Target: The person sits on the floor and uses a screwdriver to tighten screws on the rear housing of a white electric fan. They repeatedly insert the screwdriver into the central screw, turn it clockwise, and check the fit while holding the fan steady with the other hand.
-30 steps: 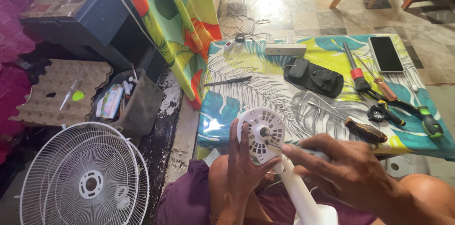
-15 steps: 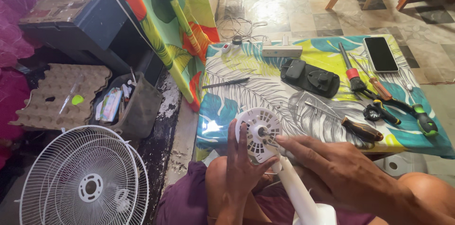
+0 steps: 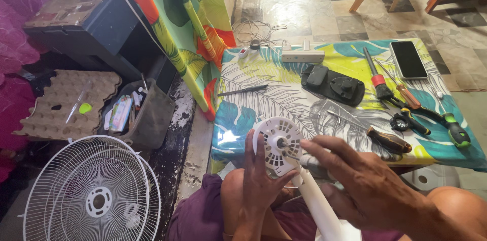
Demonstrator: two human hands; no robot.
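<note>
A dark-screened phone lies on the table's far right corner.

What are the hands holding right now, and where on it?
The left hand cups the white fan motor housing from behind at its lower rim. The right hand rests on its stand neck, fingers at the hub.

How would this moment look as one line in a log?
left hand: holds fan motor | right hand: fingertips at its hub | table: screwdrivers, phone | floor: fan grille

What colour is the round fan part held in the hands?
White, seen in the head view: the fan part with slotted vents.
</note>
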